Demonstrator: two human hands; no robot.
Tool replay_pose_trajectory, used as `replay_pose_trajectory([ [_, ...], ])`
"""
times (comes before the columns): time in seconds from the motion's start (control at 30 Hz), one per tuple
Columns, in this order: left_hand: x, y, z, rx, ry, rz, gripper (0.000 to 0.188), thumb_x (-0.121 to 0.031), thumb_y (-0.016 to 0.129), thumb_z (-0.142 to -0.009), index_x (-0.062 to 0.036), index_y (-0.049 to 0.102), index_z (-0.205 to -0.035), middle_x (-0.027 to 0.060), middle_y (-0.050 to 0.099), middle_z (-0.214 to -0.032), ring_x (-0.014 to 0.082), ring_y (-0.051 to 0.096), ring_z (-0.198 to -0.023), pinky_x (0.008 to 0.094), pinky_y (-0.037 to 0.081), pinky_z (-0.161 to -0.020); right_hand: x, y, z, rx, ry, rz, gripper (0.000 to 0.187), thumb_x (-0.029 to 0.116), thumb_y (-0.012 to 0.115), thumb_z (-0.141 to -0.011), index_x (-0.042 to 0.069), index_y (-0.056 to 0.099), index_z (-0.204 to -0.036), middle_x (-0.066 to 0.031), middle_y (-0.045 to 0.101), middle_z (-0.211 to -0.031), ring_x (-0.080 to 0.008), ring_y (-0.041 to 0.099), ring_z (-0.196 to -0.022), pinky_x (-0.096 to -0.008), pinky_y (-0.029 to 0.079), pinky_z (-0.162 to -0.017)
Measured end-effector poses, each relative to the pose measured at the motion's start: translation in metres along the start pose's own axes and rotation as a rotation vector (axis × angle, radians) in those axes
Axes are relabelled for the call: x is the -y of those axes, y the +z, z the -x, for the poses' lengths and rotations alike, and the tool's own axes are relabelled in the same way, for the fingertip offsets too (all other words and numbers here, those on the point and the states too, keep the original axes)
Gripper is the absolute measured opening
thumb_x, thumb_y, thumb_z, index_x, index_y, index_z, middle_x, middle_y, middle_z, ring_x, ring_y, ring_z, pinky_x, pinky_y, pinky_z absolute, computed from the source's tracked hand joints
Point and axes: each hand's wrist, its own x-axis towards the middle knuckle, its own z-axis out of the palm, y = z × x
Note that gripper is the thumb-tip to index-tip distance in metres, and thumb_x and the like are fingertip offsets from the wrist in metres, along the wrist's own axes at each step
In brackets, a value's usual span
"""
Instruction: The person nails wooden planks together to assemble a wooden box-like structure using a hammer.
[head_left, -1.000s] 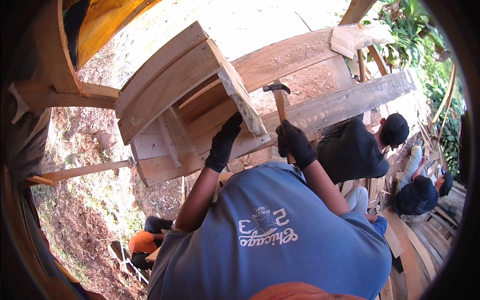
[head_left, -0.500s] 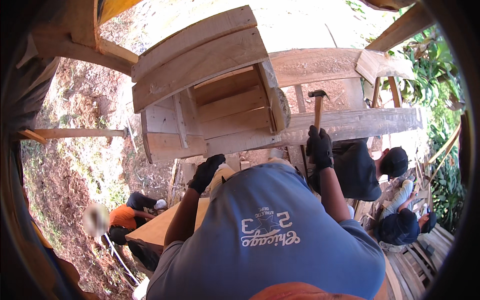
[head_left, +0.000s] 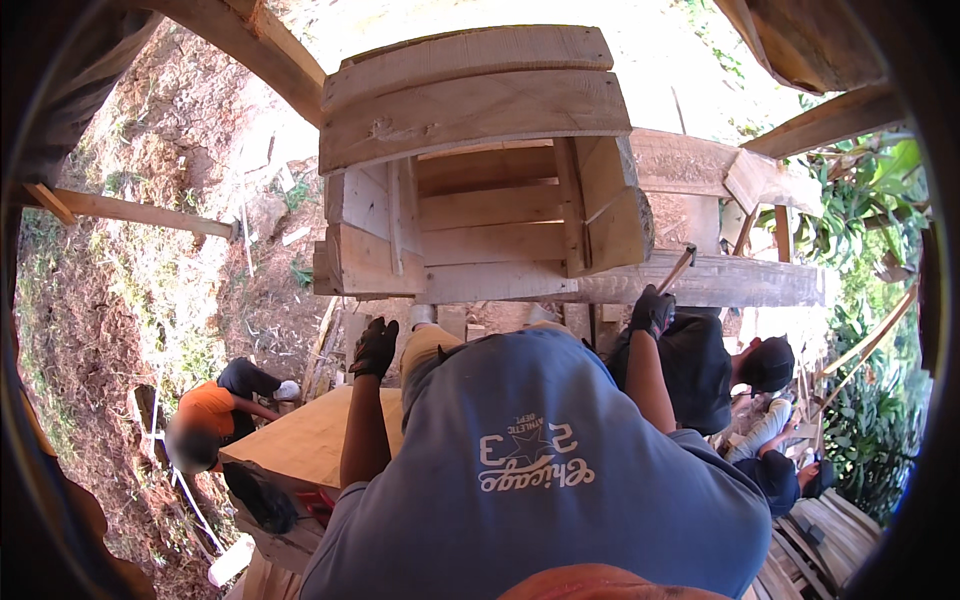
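Note:
A slatted wooden crate [head_left: 475,108] rests on its side on the bench in front of me, its open side facing me. My right hand [head_left: 652,311], in a black glove, is closed round the handle of a hammer [head_left: 680,268]. The hammer tilts up and to the right, its head in front of the bench's near beam. To the left, my left hand [head_left: 375,348], also in a black glove, is held just below the crate's lower left corner. Its fingers are partly spread and hold nothing; it does not touch the crate.
The bench's thick beams [head_left: 745,281] run off to the right. A person in dark clothes [head_left: 680,365] is close by my right arm, another [head_left: 770,460] farther right. At left, a person in orange [head_left: 208,408] crouches beyond a wooden board [head_left: 310,428]. Posts and roof timbers [head_left: 270,60] frame the view.
The crate has gone from slanted to nearly level and sits farther right in view; the view itself has shifted too. The hammer has tipped from upright toward the right. My left hand has opened somewhat.

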Motion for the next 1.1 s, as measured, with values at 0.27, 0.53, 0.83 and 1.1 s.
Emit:
replay_pose_trajectory([
  [0.27, 0.026, -0.012, 0.007, -0.028, 0.128, 0.028, 0.047, -0.042, 0.053, -0.106, -0.0054, 0.067, -0.132, 0.0287, 0.067, -0.136, 0.0507, 0.060, -0.129, 0.0579, 0.050, -0.104, 0.012, 0.094, -0.055, 0.250, 0.098, 0.000, 0.048, 0.030, 0.067, -0.093, -0.004, 0.068, -0.127, -0.0266, 0.076, -0.119, -0.0383, 0.079, -0.105, -0.0490, 0.064, -0.087],
  [0.53, -0.068, -0.036, 0.023, 0.404, 0.507, 0.392, 0.037, -0.017, 0.055, -0.112, -0.0046, 0.064, -0.145, 0.0165, 0.065, -0.149, 0.0326, 0.059, -0.143, 0.0414, 0.047, -0.120, -0.022, 0.069, -0.041, -0.046, -0.129, 0.197, 0.039, 0.024, 0.068, -0.093, -0.003, 0.069, -0.122, -0.0226, 0.078, -0.102, -0.0355, 0.080, -0.094, -0.0456, 0.063, -0.079],
  [0.83, -0.282, -0.020, 0.030, 0.641, 0.836, 0.134, 0.075, -0.041, 0.061, -0.109, -0.0079, 0.032, -0.171, 0.0171, 0.044, -0.171, 0.0364, 0.055, -0.148, 0.0430, 0.044, -0.122, -0.029, -0.095, 0.051, 0.471, -0.401, -0.208, 0.034, 0.033, 0.064, -0.106, 0.005, 0.070, -0.124, -0.0056, 0.068, -0.081, -0.0134, 0.067, -0.067, -0.0336, 0.051, -0.055],
  [1.1, -0.323, 0.011, 0.037, 0.629, 0.891, 0.117, 0.091, -0.048, 0.063, -0.107, -0.0106, 0.015, -0.175, 0.0247, 0.038, -0.172, 0.0397, 0.050, -0.151, 0.0443, 0.037, -0.126, -0.049, -0.108, 0.086, 0.957, 0.118, -1.294, 0.028, 0.028, 0.064, -0.112, 0.010, 0.060, -0.132, -0.0017, 0.065, -0.090, -0.0095, 0.064, -0.072, -0.0215, 0.055, -0.065],
])
